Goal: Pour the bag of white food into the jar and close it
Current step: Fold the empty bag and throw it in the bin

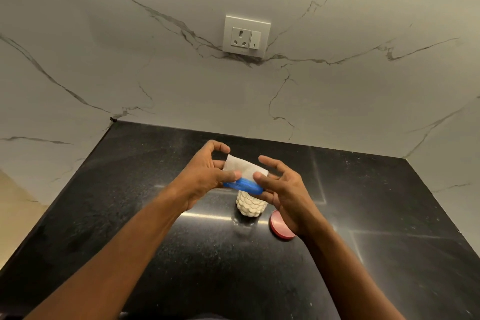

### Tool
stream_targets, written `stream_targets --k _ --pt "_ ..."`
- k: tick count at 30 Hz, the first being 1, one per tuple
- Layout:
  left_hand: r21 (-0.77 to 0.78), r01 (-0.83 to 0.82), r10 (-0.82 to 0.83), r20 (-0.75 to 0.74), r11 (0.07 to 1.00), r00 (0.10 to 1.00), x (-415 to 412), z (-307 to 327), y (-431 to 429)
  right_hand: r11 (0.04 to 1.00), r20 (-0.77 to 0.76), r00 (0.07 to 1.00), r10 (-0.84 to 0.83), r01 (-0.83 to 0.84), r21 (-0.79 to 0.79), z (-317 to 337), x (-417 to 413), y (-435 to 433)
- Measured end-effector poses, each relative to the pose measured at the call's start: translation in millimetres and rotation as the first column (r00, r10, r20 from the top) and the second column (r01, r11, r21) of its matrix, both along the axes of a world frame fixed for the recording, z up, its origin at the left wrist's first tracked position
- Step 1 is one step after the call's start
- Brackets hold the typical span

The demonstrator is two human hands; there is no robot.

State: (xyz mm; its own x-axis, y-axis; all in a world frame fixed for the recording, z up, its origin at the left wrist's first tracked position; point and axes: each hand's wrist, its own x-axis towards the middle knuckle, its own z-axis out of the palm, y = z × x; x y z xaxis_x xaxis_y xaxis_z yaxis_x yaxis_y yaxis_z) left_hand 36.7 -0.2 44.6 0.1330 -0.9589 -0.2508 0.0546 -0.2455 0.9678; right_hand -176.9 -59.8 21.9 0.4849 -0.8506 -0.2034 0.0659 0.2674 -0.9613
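A small clear bag [245, 168] with a blue strip along its lower edge is held upside down just above the jar [250, 204]. The jar is cream-white with a scale-like pattern and stands upright on the black counter [181, 254]; its mouth is hidden behind the bag's blue edge. My left hand [207, 176] pinches the bag's left side between thumb and fingers. My right hand [283, 189] pinches the right side, its other fingers spread. The red round lid [279, 227] lies flat on the counter right of the jar, partly hidden by my right wrist.
A marble wall rises behind the counter, with a white socket and switch plate [246, 36] on it. A second marble wall closes the left side at the corner [113, 120]. The counter's left edge drops off towards a beige floor [15, 215].
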Motion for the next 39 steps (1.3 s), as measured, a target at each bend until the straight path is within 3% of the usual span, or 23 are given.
stream_targets --k 9,14,18,24,28,35,39 --pt "-0.067 -0.2 0.204 0.05 0.977 0.978 -10.3 -26.9 46.1 0.989 -0.162 0.986 -0.032 0.007 -0.15 -21.3 20.8 26.5" --pt "-0.039 -0.39 0.391 0.068 0.92 0.918 13.8 -42.2 97.0 0.977 -0.224 0.969 0.104 -0.142 -0.16 -33.7 49.8 66.6" --pt "-0.087 -0.57 0.57 -0.027 0.817 0.821 54.2 -49.1 158.9 0.967 -0.138 0.957 0.256 -0.253 0.038 -48.1 87.5 127.6" --pt "-0.096 -0.795 0.799 0.019 0.599 0.6 130.7 -74.4 271.7 0.922 -0.055 0.935 0.352 -0.335 0.193 -67.0 167.1 242.0" --pt "0.005 -0.886 0.884 0.073 0.463 0.462 176.8 -111.0 365.0 0.892 -0.066 0.921 0.383 -0.35 0.287 -80.9 223.0 315.9" --pt "0.264 -0.893 0.906 0.118 0.365 0.406 229.7 -189.7 479.5 0.82 -0.169 0.905 0.39 -0.259 0.51 -150.2 329.1 397.6" --pt "0.378 -0.869 0.912 0.127 0.319 0.39 254.2 -250.1 513.5 0.794 -0.318 0.837 0.445 -0.205 0.572 -227.4 382.3 419.4"
